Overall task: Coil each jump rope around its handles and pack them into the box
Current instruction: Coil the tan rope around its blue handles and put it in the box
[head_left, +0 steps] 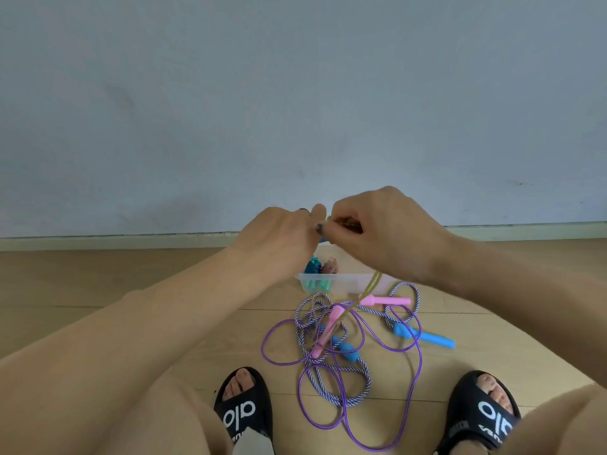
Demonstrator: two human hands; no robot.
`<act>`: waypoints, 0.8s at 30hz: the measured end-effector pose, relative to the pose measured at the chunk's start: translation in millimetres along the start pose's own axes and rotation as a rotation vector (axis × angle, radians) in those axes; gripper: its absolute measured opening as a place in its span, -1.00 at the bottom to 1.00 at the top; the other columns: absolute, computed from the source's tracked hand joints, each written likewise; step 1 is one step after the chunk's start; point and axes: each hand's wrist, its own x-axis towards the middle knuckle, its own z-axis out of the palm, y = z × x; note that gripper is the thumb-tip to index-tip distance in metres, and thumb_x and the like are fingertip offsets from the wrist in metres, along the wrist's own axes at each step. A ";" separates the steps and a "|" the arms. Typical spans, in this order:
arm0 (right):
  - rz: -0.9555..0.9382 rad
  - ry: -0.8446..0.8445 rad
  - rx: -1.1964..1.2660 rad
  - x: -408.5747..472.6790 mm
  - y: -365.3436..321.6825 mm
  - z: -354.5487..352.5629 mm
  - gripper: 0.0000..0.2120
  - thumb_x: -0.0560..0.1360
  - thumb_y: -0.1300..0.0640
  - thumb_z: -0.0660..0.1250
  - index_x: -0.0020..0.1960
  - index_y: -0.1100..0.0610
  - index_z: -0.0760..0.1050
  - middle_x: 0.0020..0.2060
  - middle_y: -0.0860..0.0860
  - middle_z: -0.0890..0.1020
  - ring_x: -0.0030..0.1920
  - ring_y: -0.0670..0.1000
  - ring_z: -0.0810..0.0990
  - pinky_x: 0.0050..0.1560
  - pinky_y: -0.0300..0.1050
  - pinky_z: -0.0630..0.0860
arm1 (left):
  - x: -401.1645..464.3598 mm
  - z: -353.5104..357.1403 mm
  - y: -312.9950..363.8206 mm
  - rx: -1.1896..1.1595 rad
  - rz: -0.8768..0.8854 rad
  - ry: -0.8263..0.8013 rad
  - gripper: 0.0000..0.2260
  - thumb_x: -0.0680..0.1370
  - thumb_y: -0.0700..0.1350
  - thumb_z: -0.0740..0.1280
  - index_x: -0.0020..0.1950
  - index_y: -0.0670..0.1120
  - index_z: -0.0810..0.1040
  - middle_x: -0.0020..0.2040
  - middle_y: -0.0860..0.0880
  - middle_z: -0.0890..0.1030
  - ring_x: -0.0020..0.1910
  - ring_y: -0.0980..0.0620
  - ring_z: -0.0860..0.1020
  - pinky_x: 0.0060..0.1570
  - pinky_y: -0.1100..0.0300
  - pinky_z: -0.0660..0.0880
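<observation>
Both hands meet above the clear box (pixel 348 281) at 12 o'clock — left hand (pixel 279 234) curled round a blue handle (pixel 323 239), right hand (pixel 377 224) pinching a brownish coil (pixel 348 223), with a yellow-green rope (pixel 374 284) trailing down. Purple rope (pixel 417 372) and striped rope (pixel 358 385) lie tangled at 6 o'clock — pink handles (pixel 387 301), blue handles (pixel 427 336) among them. Coiled ropes (pixel 320 267) sit inside the box.

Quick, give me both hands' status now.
Left hand: closed on a rope bundle.
Right hand: pinching the same bundle, its yellow-green cord hanging below.
</observation>
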 end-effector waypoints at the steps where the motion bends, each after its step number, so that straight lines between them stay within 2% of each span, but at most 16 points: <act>1: 0.015 0.013 0.017 4.3 4.5 -2.9 -0.62 0.55 -0.09 0.27 -0.37 0.07 0.41 -0.51 -0.04 0.43 -0.44 -0.03 0.35 -0.37 -0.11 0.25 | 0.4 -1.8 3.2 0.029 0.014 -0.022 -0.68 0.19 -0.38 0.35 -0.25 -0.11 0.28 -0.51 -0.06 0.20 -0.61 0.05 -0.05 -0.45 0.31 -0.14; 3: 0.043 0.040 0.054 13.7 14.1 -10.4 -0.58 0.52 -0.16 0.31 -0.37 0.11 0.41 -0.54 -0.04 0.38 -0.45 -0.03 0.31 -0.37 -0.12 0.25 | 1.0 -9.8 7.6 0.042 0.003 -0.027 -0.70 0.15 -0.36 0.44 -0.23 -0.19 0.43 -0.54 -0.07 0.32 -0.61 0.05 -0.06 -0.47 0.31 -0.16; 4: 0.044 0.047 0.077 18.0 17.7 -13.9 -0.55 0.50 -0.18 0.34 -0.38 0.11 0.39 -0.55 -0.04 0.35 -0.46 -0.03 0.29 -0.39 -0.15 0.24 | -0.1 -12.9 10.6 0.048 0.016 -0.031 -0.70 0.17 -0.31 0.48 -0.19 -0.21 0.46 -0.53 -0.06 0.36 -0.62 0.01 -0.01 -0.49 0.30 -0.15; 7: 0.039 0.017 0.198 27.2 23.5 -21.4 -0.51 0.49 -0.16 0.39 -0.39 0.13 0.29 -0.53 -0.06 0.26 -0.48 -0.06 0.21 -0.46 -0.27 0.16 | -6.3 -19.0 22.3 0.006 0.097 -0.038 -0.73 0.36 -0.11 0.49 -0.09 -0.16 0.45 -0.44 -0.02 0.39 -0.56 -0.06 0.12 -0.53 0.23 -0.11; 8: 0.043 -0.003 0.231 28.7 25.2 -22.2 -0.50 0.50 -0.15 0.38 -0.38 0.14 0.27 -0.50 -0.05 0.24 -0.48 -0.07 0.19 -0.48 -0.29 0.16 | -7.7 -19.9 24.2 -0.021 0.114 -0.010 -0.71 0.36 -0.08 0.50 -0.10 -0.14 0.43 -0.43 -0.01 0.37 -0.56 -0.06 0.12 -0.53 0.23 -0.11; 11: 0.075 -0.065 0.324 32.1 31.6 -17.7 -0.47 0.53 -0.15 0.35 -0.36 0.19 0.24 -0.45 0.03 0.24 -0.45 -0.07 0.17 -0.48 -0.31 0.14 | -10.1 -25.4 24.9 -0.101 0.129 0.058 -0.67 0.33 -0.09 0.52 -0.14 -0.13 0.39 -0.41 0.02 0.26 -0.58 -0.06 0.15 -0.56 0.24 0.00; 13: 0.103 -0.126 0.375 33.5 31.4 -11.9 -0.46 0.54 -0.15 0.34 -0.37 0.20 0.23 -0.43 0.06 0.26 -0.42 -0.04 0.19 -0.45 -0.28 0.17 | -11.7 -28.0 23.0 -0.107 0.118 0.098 -0.71 0.40 -0.09 0.47 -0.08 -0.13 0.38 -0.39 0.03 0.31 -0.57 -0.09 0.26 -0.56 0.18 0.14; 16: 0.185 -0.215 0.530 31.9 32.9 -0.8 -0.52 0.59 -0.03 0.30 -0.42 0.12 0.24 -0.49 0.02 0.26 -0.45 -0.05 0.20 -0.42 -0.23 0.21 | -11.9 -39.4 20.4 -0.177 -0.011 0.127 -0.77 0.54 -0.05 0.32 0.11 -0.09 0.37 -0.26 0.03 0.48 -0.39 -0.11 0.39 -0.41 0.10 0.20; 19: 0.321 -0.218 0.613 28.0 34.7 14.6 -0.67 0.58 0.23 0.25 -0.33 0.05 0.30 -0.45 -0.09 0.33 -0.50 -0.17 0.29 -0.45 -0.33 0.28 | -9.9 -45.2 14.7 -0.395 -0.134 0.187 -0.85 0.59 -0.02 0.26 0.00 0.01 0.28 -0.34 0.14 0.36 -0.39 0.04 0.34 -0.41 0.17 0.16; 21: 0.389 -0.188 0.641 24.1 26.2 25.8 -0.69 0.61 0.09 0.14 -0.30 -0.03 0.22 -0.41 -0.12 0.28 -0.47 -0.18 0.31 -0.51 -0.40 0.29 | -6.9 -44.0 8.8 -0.460 -0.228 0.176 -0.83 0.59 0.01 0.26 -0.05 -0.01 0.28 -0.34 0.09 0.39 -0.37 0.05 0.39 -0.40 0.13 0.23; 22: 0.429 -0.168 0.689 21.1 21.2 30.7 -0.66 0.63 0.02 0.10 -0.32 -0.01 0.17 -0.43 -0.09 0.24 -0.47 -0.14 0.25 -0.57 -0.41 0.19 | -4.8 -41.8 5.8 -0.473 -0.277 0.147 -0.84 0.59 0.01 0.26 -0.04 -0.02 0.31 -0.32 0.06 0.43 -0.33 0.01 0.43 -0.37 0.09 0.29; 24: 0.505 -0.155 0.753 13.4 11.5 37.1 -0.58 0.63 -0.08 0.09 -0.37 0.01 0.14 -0.49 -0.05 0.19 -0.47 -0.04 0.17 -0.59 -0.32 0.14 | -1.6 -37.0 0.1 -0.462 -0.349 0.082 -0.86 0.60 0.00 0.24 0.01 -0.04 0.34 -0.25 0.01 0.49 -0.27 -0.05 0.48 -0.32 0.04 0.37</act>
